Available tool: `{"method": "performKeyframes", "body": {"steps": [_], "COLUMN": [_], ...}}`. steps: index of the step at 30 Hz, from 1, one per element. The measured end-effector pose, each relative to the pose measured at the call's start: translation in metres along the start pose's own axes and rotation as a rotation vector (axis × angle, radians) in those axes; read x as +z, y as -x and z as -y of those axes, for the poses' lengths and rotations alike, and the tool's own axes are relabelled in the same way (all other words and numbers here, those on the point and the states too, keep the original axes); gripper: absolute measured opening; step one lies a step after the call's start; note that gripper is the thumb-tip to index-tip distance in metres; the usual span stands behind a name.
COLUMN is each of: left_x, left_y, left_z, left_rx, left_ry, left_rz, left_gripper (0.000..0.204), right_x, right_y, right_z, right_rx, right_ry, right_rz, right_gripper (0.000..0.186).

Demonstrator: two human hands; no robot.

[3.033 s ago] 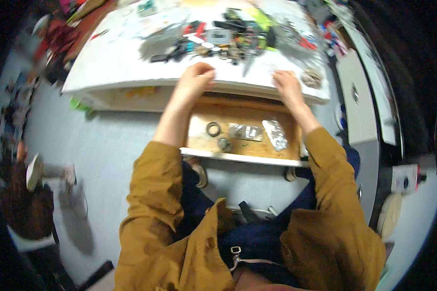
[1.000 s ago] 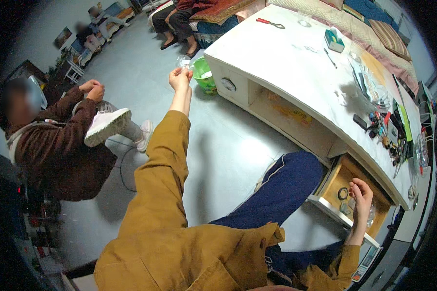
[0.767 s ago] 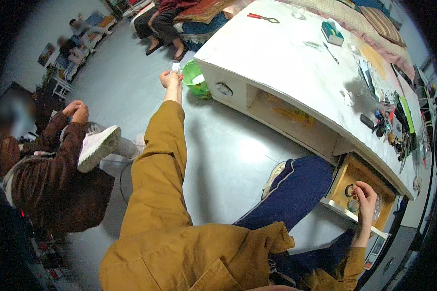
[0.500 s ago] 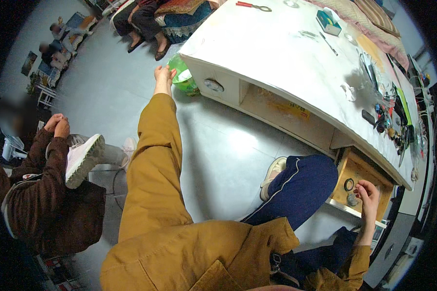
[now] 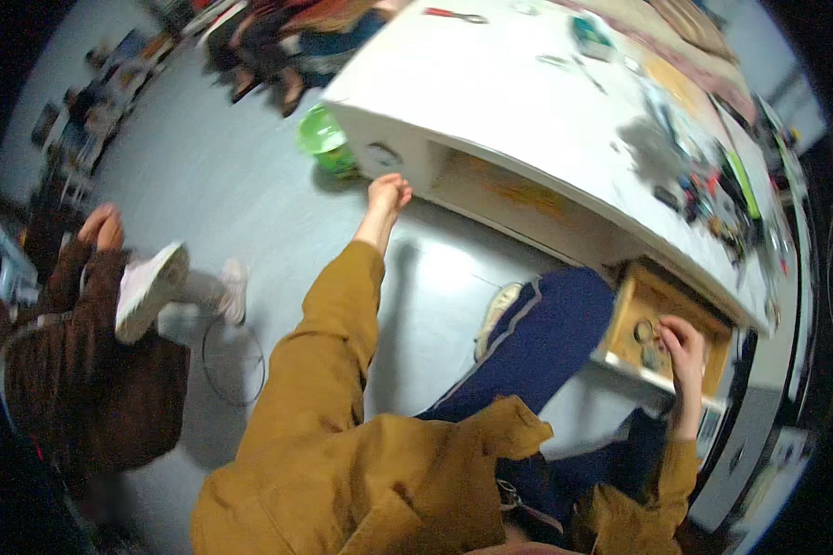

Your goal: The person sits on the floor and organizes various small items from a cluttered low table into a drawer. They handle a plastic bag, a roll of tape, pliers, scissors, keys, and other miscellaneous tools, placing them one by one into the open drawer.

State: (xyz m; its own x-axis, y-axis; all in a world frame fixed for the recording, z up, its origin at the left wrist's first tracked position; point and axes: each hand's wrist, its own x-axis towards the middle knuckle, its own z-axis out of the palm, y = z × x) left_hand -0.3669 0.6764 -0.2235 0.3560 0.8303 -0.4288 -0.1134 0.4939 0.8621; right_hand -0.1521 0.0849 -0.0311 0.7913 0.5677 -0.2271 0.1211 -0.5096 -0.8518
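My left hand (image 5: 391, 192) is held out over the floor beside the end of the white table (image 5: 472, 74), its fingers curled in and nothing visible in them. Just beyond it a green waste bin (image 5: 322, 134) stands by the table's corner. Low on my right, a pulled-out wooden drawer (image 5: 680, 310) lies under my right hand (image 5: 683, 350). That hand's thumb and fingertips are drawn together; what they hold, if anything, is too blurred to make out. In the drawer, beside those fingertips, are a dark ring (image 5: 644, 330) and a small greyish clear object (image 5: 655, 357).
On the tabletop are red-handled pliers or scissors (image 5: 455, 15), a green tissue box (image 5: 590, 37) and a cluster of small tools (image 5: 713, 208). A seated person in brown (image 5: 93, 370) is at my left. Another person's legs (image 5: 259, 55) show beyond the bin.
My left hand has drawn back from beside the green bin, toward me and to the right, and its fingers have curled. My right hand stays at the drawer. The whole view has shifted slightly.
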Motion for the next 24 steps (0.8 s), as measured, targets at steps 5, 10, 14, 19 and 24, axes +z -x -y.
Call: {"method": "performKeyframes", "body": {"steps": [5,10,14,19,24], "left_x": [0.101,0.203,0.277,0.360,0.425], "left_y": [0.115,0.184,0.259,0.332,0.390], "left_z": [0.026,0.012,-0.004,-0.011,-0.006], "left_rx": [-0.059,0.037,0.176,0.237,0.358], "left_ry": [-0.229,-0.256,-0.316,-0.289,-0.399], "left_rz": [0.485,0.732,0.865,0.984,1.100], "left_gripper": [0.027,0.024,0.023,0.023,0.018], "right_x": [-0.024,-0.064,-0.108,-0.159,-0.211], "right_y": [0.006,0.019,0.049,0.073,0.065], "right_z": [-0.026,-0.067,-0.097,-0.112,-0.134], "right_rx": [-0.112,-0.078,-0.074,-0.021,-0.086], "right_ry": [0.072,0.012,-0.022,-0.075,-0.048], "right_rz": [-0.007,-0.030,-0.094,-0.174,-0.221], "right_gripper": [0.028,0.026,0.027,0.026,0.023]}}
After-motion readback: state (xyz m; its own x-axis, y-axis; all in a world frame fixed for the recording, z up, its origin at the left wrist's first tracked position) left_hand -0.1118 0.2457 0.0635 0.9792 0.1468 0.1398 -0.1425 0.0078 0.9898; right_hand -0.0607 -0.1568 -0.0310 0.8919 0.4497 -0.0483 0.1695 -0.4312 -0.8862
